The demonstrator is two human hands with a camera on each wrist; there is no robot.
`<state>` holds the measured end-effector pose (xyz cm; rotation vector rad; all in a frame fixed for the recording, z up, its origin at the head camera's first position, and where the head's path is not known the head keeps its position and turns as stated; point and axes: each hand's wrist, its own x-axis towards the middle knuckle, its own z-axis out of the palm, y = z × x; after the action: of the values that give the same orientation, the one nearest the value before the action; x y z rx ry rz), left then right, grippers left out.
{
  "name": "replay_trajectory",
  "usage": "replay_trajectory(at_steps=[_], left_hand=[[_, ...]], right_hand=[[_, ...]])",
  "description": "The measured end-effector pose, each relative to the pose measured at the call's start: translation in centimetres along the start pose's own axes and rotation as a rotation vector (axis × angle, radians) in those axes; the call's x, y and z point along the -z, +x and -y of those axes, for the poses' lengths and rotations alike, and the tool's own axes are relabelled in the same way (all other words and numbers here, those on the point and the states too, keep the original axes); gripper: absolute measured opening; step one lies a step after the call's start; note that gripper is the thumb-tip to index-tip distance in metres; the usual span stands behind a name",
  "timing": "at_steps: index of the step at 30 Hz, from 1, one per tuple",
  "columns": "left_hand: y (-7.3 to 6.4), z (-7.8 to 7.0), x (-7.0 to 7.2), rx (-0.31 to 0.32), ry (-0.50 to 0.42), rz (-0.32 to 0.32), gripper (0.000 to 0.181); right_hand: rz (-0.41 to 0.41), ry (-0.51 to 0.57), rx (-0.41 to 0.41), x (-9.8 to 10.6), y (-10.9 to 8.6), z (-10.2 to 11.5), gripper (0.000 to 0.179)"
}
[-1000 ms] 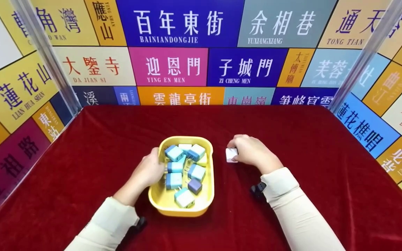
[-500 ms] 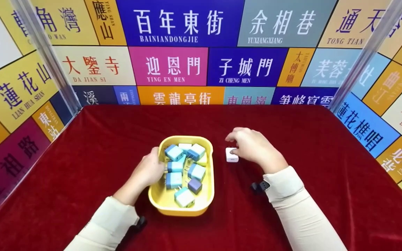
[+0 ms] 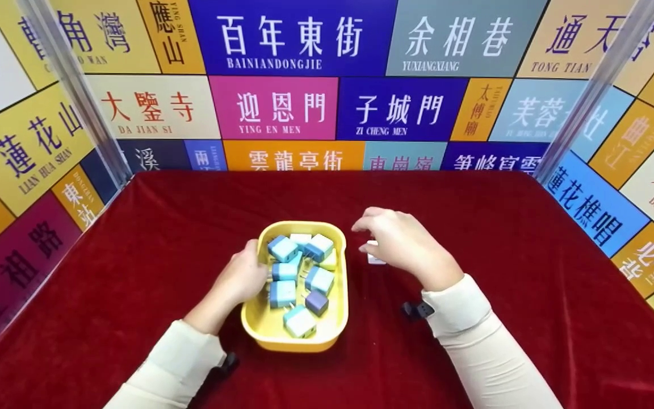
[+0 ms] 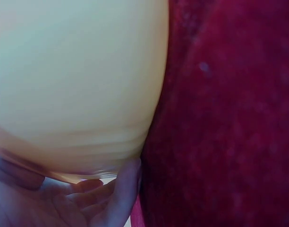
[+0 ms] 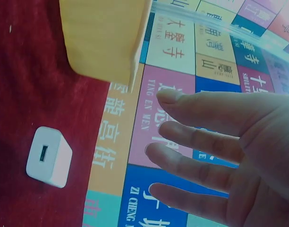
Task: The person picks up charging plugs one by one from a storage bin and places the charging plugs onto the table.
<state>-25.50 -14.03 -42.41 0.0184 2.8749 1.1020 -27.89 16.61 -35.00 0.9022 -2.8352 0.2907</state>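
A white USB charger (image 5: 49, 157) stands on the red cloth, its port showing in the right wrist view; in the head view my right hand (image 3: 402, 241) hangs over it and partly hides it. That hand has its fingers spread, apart from the charger, with nothing in them. Left of it is a yellow plastic bin (image 3: 342, 318). My left hand (image 3: 243, 275) grips the bin's left side; some of its fingers are hidden. Inside the bin lie several plug chargers, among them a blue-and-white charger (image 3: 283, 294) and a dark purple charger (image 3: 317, 302).
Dark red velvet cloth (image 3: 191, 216) covers the table. Behind it stands a wall of coloured street-name panels (image 3: 281, 108), with clear upright corner posts (image 3: 588, 96) at both sides. A dark strap piece (image 3: 418, 310) hangs at the right cuff.
My right hand has let go of the white charger, leaving it on the cloth; its fingers have spread and shifted up and left. The left hand and bin have stayed put.
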Motion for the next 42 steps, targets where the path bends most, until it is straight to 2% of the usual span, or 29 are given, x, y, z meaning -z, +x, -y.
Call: replay_trajectory(at_steps=[3,8,12,17,32,42], left_hand=[[0.0,0.0,0.0,-0.002,-0.005,0.001,0.060],[0.0,0.1,0.0,-0.004,-0.011,-0.001,0.056],[-0.1,0.0,0.0,0.000,-0.006,0.000,0.056],[0.0,-0.1,0.0,-0.003,0.007,-0.003,0.057],[0.1,0.0,0.0,-0.005,-0.007,0.004,0.059],[0.0,0.2,0.0,-0.030,0.009,-0.016,0.057]], right_hand=[[-0.033,-0.015,0.059,-0.2,0.2,0.6,0.027],[-0.141,-0.040,0.203,-0.9,0.5,1.5,0.022],[-0.169,-0.053,0.282,-1.2,0.4,2.5,0.020],[-0.128,-0.039,0.339,-1.2,0.1,4.1,0.022],[0.092,0.034,0.486,-2.3,-0.2,7.9,0.027],[0.190,-0.019,0.562,-4.4,-0.4,9.3,0.034]])
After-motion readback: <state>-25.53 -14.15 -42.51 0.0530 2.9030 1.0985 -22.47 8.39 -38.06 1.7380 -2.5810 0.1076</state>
